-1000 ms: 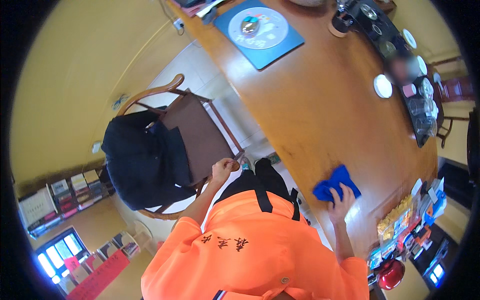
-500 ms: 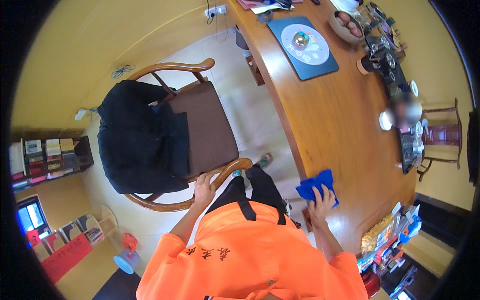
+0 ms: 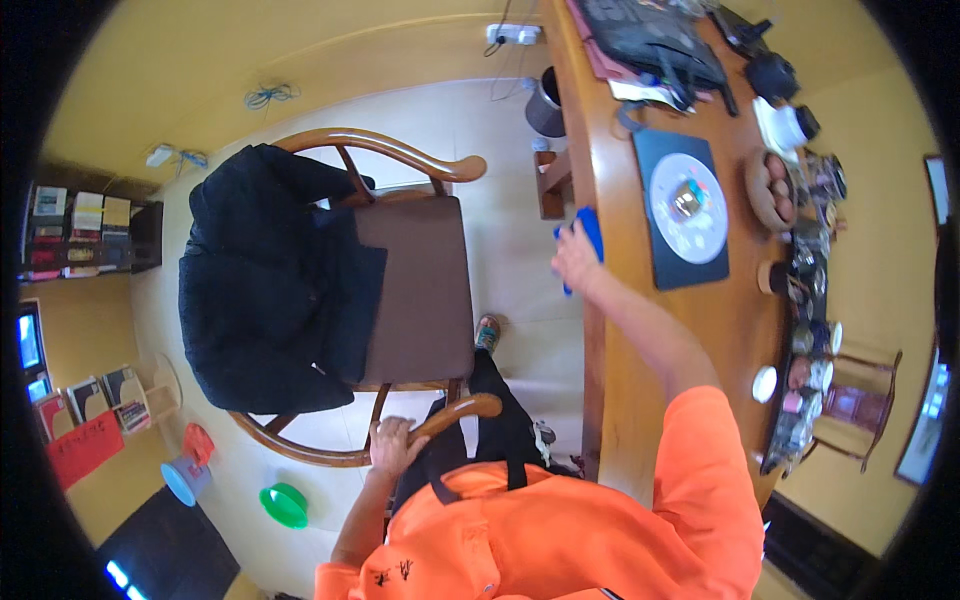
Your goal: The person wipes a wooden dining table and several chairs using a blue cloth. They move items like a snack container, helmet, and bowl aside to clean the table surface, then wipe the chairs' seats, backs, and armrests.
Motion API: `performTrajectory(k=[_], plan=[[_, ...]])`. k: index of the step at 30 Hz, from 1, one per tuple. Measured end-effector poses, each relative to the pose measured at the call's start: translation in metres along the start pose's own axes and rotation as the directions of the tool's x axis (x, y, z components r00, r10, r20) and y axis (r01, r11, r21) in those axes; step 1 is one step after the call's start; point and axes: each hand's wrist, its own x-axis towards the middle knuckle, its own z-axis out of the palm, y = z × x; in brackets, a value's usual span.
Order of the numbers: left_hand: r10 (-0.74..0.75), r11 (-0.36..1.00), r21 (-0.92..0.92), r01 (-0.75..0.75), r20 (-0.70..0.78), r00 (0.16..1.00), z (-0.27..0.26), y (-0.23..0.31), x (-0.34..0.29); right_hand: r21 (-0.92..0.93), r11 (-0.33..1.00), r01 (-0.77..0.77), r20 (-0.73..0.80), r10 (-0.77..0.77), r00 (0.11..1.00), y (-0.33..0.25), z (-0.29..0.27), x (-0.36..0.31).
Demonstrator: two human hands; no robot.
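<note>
A blue cloth [image 3: 591, 230] is in my right hand [image 3: 577, 258], pressed against the front edge of the long wooden table [image 3: 619, 390]. My fingers are closed over it, and part of it hangs below them. My left hand [image 3: 393, 447] is wrapped round the near armrest [image 3: 455, 416] of a wooden armchair. The chair has a brown seat [image 3: 420, 290], and a black jacket [image 3: 270, 290] is draped over its back. To the right of my right hand, a round white plate [image 3: 690, 235] with a shiny small object on it rests on a dark mat [image 3: 665, 272].
A black bag [image 3: 650, 40] lies at the table's far end. A bowl of round brown items [image 3: 762, 200] and teaware line the right side. Under the table stands a dark bin [image 3: 546, 105]. A green basin [image 3: 284, 506] and a light-blue bucket [image 3: 186, 480] sit on the floor.
My right hand has carried the blue cloth from the near tabletop forward to the table's front edge, the arm now stretched out. My left hand stays at the armrest. The view has shifted.
</note>
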Motion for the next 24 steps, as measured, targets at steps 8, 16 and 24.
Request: performTrajectory(k=[8, 16, 24], plan=[[0.001, 1.0, -0.015, -0.002, -0.05, 0.999, -0.004, 0.002, 0.002, -0.038, 0.933, -0.357, -0.39, 0.315, 0.865, 0.158, -0.053, 0.131], [-0.007, 0.998, -0.069, -0.004, -0.158, 0.987, 0.004, -0.004, 0.0, -0.059, 0.993, -0.102, -0.05, 0.099, 0.994, 0.018, -0.012, 0.029], [0.274, 0.957, -0.131, -0.26, 0.096, 0.957, -0.006, -0.026, -0.004, 0.199, 0.978, -0.069, -0.024, 0.075, 0.997, -0.237, 0.08, -0.194]])
